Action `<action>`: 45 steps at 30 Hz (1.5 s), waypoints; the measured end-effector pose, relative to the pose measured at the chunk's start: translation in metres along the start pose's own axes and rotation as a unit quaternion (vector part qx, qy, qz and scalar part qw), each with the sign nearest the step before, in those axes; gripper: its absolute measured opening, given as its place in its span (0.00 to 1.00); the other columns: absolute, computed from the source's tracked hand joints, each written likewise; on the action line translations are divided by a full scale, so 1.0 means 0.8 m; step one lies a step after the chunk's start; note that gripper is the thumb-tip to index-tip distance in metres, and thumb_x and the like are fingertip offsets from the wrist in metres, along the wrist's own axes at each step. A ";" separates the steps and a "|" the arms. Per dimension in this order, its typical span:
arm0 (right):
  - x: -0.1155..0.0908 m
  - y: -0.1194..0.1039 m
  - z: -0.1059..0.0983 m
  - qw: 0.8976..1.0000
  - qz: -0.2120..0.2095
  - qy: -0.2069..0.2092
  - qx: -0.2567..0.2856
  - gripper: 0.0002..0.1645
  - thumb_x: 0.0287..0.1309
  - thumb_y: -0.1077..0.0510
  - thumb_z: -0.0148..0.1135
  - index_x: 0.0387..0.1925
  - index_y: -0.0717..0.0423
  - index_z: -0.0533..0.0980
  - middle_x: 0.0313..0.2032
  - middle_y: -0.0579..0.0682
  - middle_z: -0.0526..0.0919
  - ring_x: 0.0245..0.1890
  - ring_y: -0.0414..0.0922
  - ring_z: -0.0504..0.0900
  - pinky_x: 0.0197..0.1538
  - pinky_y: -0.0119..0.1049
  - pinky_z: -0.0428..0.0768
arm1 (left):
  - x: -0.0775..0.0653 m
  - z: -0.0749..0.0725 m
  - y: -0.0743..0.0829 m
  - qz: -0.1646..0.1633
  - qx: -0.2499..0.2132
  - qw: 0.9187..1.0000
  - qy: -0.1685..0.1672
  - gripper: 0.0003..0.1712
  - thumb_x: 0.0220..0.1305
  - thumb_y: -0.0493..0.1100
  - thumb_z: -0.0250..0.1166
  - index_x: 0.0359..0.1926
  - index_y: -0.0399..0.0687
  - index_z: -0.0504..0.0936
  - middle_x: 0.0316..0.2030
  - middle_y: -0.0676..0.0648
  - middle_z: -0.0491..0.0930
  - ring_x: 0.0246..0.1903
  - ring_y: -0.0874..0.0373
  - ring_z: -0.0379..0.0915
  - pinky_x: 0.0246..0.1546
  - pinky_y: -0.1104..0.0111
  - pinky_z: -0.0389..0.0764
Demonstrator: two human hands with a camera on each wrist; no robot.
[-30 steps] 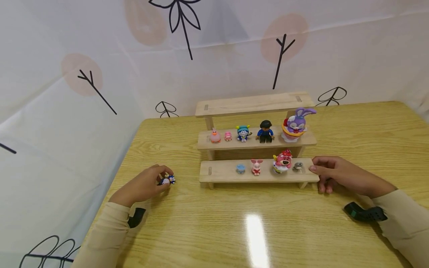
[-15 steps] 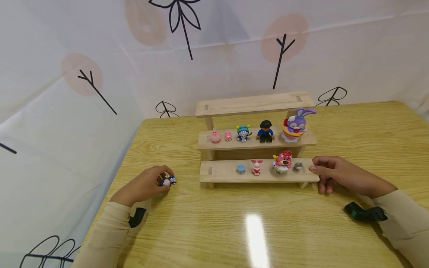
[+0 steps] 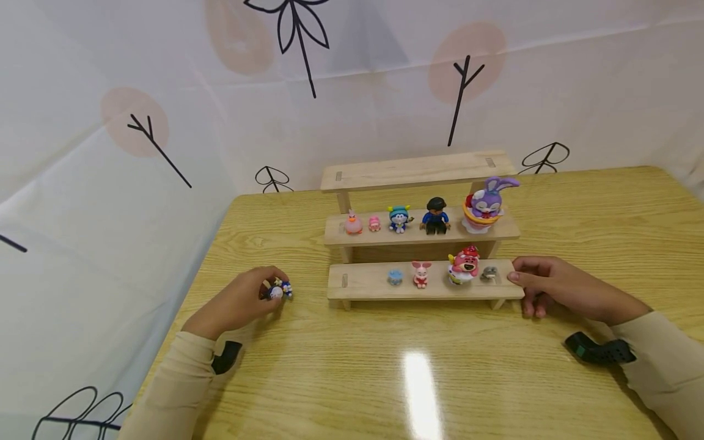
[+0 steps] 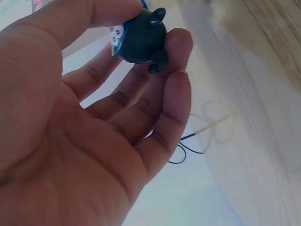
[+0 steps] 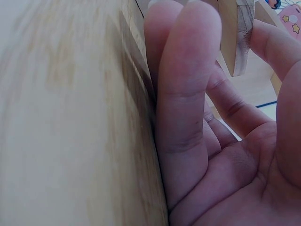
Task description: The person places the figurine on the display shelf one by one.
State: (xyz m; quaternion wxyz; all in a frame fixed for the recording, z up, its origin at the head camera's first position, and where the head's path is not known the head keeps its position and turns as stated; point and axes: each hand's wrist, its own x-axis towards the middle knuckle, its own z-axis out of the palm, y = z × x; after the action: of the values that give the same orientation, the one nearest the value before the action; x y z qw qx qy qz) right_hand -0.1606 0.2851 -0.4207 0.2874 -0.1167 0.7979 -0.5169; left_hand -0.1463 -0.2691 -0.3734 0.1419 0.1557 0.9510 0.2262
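Near the table's left side, my left hand [image 3: 239, 304] pinches a small toy figurine [image 4: 142, 41] between thumb and fingertips. The left wrist view shows its dark, rounded back with a small ear and a bit of blue and white; the head view shows a white and blue front. At the other side, my right hand [image 3: 566, 287] grips the right end of the wooden tiered shelf [image 3: 363, 286], thumb on the lowest board. In the right wrist view, the board's end [image 5: 241, 42] lies between thumb and fingers, and the lower fingers [image 5: 186, 80] rest against the table.
On the lowest board stand a blue piece [image 3: 395, 277], a pink piglet [image 3: 420, 276], a red bear [image 3: 464, 266] and a grey figure [image 3: 489, 273]. The middle board carries several more, including a purple rabbit [image 3: 486, 205]. A patterned cloth [image 3: 374, 110] hangs behind the table [image 3: 330, 373].
My left hand has shifted slightly right and away from me with the figurine, which has turned a little and shows more. The right hand and shelf have stayed put.
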 end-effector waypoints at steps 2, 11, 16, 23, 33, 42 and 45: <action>0.000 0.000 0.000 1.000 0.000 0.001 -0.002 0.21 0.78 0.49 0.46 0.54 0.64 0.63 0.27 0.58 0.84 0.26 0.52 0.84 0.30 0.43 0.84 | 0.000 0.000 0.004 0.000 -0.004 1.000 0.004 0.17 0.67 0.40 0.66 0.56 0.52 0.78 0.48 0.50 0.81 0.40 0.59 0.77 0.37 0.66 0.79; 0.000 -0.001 0.000 1.000 0.002 0.001 -0.002 0.20 0.78 0.49 0.47 0.54 0.64 0.63 0.27 0.58 0.84 0.26 0.52 0.84 0.30 0.43 0.84 | 0.000 -0.002 0.027 0.022 0.001 0.999 0.027 0.18 0.68 0.42 0.65 0.58 0.52 0.78 0.48 0.51 0.80 0.42 0.58 0.77 0.40 0.64 0.81; -0.001 0.000 0.000 1.000 -0.007 -0.003 0.001 0.18 0.78 0.50 0.46 0.52 0.62 0.64 0.26 0.58 0.83 0.27 0.53 0.84 0.30 0.43 0.84 | -0.002 -0.003 0.038 0.043 0.020 0.998 0.043 0.20 0.68 0.42 0.66 0.60 0.51 0.78 0.52 0.50 0.80 0.41 0.60 0.77 0.44 0.62 0.81; -0.002 0.000 0.000 1.000 -0.012 -0.004 0.001 0.17 0.79 0.50 0.46 0.52 0.62 0.65 0.26 0.57 0.83 0.27 0.53 0.84 0.30 0.43 0.84 | -0.001 -0.004 0.056 0.077 0.024 0.995 0.061 0.19 0.69 0.43 0.65 0.60 0.50 0.78 0.50 0.52 0.80 0.40 0.62 0.76 0.44 0.63 0.81; -0.002 -0.001 0.000 1.000 -0.008 -0.002 0.000 0.18 0.78 0.50 0.46 0.52 0.62 0.65 0.26 0.57 0.83 0.27 0.53 0.84 0.30 0.43 0.84 | 0.010 0.004 0.079 0.106 0.029 0.992 0.057 0.23 0.70 0.45 0.64 0.64 0.51 0.77 0.50 0.52 0.79 0.40 0.61 0.74 0.43 0.65 0.81; -0.001 0.000 0.000 1.000 -0.005 -0.001 0.002 0.19 0.78 0.50 0.47 0.53 0.64 0.64 0.26 0.57 0.83 0.27 0.53 0.84 0.30 0.43 0.84 | 0.026 0.014 0.097 0.125 0.044 0.990 0.039 0.27 0.70 0.47 0.64 0.68 0.55 0.74 0.57 0.50 0.78 0.44 0.60 0.75 0.42 0.66 0.80; -0.001 0.000 0.000 1.000 -0.005 0.000 0.000 0.21 0.78 0.50 0.47 0.54 0.65 0.63 0.26 0.58 0.83 0.27 0.53 0.84 0.30 0.43 0.84 | 0.032 0.015 0.101 0.134 0.035 0.990 0.039 0.28 0.69 0.46 0.66 0.69 0.54 0.72 0.55 0.50 0.79 0.45 0.61 0.76 0.44 0.65 0.81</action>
State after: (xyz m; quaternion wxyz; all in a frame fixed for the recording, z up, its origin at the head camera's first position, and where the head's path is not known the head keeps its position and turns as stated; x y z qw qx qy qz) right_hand -0.1602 0.2856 -0.4208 0.2849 -0.1204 0.7976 -0.5178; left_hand -0.1463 -0.1864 -0.3505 0.0674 0.2777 0.9337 0.2159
